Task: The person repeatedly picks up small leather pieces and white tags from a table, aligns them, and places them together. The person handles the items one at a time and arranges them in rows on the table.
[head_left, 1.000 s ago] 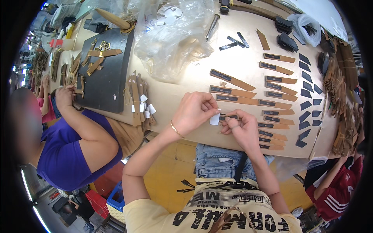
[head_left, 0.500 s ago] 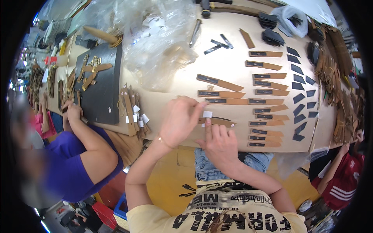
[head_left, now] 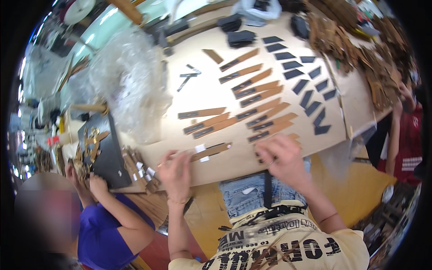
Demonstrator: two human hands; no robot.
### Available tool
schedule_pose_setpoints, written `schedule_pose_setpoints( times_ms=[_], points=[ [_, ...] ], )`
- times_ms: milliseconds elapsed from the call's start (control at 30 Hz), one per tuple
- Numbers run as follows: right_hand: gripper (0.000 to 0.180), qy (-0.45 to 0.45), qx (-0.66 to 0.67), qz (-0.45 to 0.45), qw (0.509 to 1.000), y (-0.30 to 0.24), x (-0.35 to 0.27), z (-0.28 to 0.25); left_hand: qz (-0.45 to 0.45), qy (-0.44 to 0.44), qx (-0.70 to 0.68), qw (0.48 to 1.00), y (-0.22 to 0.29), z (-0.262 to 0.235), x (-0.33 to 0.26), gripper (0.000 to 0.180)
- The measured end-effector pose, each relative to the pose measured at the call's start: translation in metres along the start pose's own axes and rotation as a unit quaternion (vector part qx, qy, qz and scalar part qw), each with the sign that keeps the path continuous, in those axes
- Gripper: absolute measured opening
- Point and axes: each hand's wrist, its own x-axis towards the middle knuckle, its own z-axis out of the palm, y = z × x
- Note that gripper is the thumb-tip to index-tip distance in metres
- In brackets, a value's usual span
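A brown strap piece (head_left: 218,150) with a dark line along it and white paper (head_left: 200,148) at its left part lies near the table's front edge. By its left end is my left hand (head_left: 175,175), fingers loosely bent and apart, holding nothing I can see. My right hand (head_left: 285,159) is over the nearest pieces of the right column, its thumb and fingertips closed together. What they pinch, if anything, is too small and blurred to tell. Several brown strips with black inlays (head_left: 211,125) lie in two slanting groups beyond my hands.
Black cut pieces (head_left: 293,74) lie in rows at the right, with stacked black pieces (head_left: 240,38) behind. Clear plastic (head_left: 130,85) covers the table's left part. A co-worker in purple (head_left: 110,229) works beside a black board (head_left: 112,153). Brown bundles (head_left: 373,76) lie far right.
The view has turned, shifting the table in the picture. My left hand has drawn back to the strap's left end. My right hand has left the strap and moved right.
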Motion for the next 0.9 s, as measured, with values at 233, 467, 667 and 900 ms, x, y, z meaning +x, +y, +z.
schedule_pose_setpoints(
  times_ms=[233, 467, 667, 900],
  points=[
    [0.020, 0.004, -0.125, 0.041, 0.991, 0.045, -0.047, -0.090, 0.218, -0.041, -0.059, 0.973, 0.069, 0.021, -0.002, 0.024],
    [0.040, -0.020, -0.199, -0.055, 0.978, 0.064, -0.077, -0.045, 0.316, -0.133, -0.058, 0.937, 0.137, 0.090, -0.016, 0.035],
    [0.037, 0.036, -0.188, -0.123, 0.974, 0.077, -0.096, -0.036, 0.351, -0.150, -0.063, 0.922, 0.130, 0.092, -0.025, 0.032],
    [0.018, -0.029, 0.091, 0.007, 0.995, 0.073, -0.087, -0.071, 0.324, -0.192, -0.154, 0.914, 0.158, 0.083, -0.013, 0.020]
  ],
)
